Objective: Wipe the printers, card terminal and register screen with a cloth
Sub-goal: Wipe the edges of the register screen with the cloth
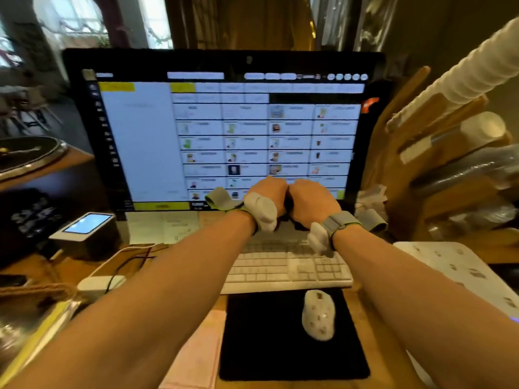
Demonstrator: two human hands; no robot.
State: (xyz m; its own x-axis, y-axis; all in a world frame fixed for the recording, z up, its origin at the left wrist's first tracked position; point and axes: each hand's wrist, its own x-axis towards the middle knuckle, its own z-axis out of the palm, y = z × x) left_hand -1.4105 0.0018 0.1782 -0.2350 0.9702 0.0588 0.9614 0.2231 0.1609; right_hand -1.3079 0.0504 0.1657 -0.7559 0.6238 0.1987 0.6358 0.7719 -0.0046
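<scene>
Hands: the left hand (266, 192) and right hand (313, 199) are pressed side by side, backs to the camera. Their fingers curl forward and are mostly hidden.
Hold: a dark wad shows in the seam between them, judged to be the cloth (289, 204). Both hands seem to grip it, though the grip itself is hidden.
Register screen: the register screen (224, 130) stands upright and lit, its long axis running left to right. It has a black frame and shows a grid of blurred item tiles with yellow bars.
Key relation: the hands are at the screen's lower edge, right of its middle. The glass therefore lies up and mostly to the left of them. Whether they touch it cannot be told.
Nearer hand: the left hand is nearer the large left part of the panel, and the right hand is nearer the right bezel.
Likely next move: sideways strokes along the long axis, working upward, would cover the screen.
Card terminal: the card terminal (87, 228) is a small grey box with a glowing face. It sits below the screen's lower left corner, on the left hand's side, well apart from both hands.
Printers: none can be identified for certain.
Below the screen: a white keyboard (286, 268) lies parallel to the screen's lower edge on the tabletop (56, 266). A pale mouse (318, 314) lies nearer the camera, on a black pad (266, 346).
</scene>
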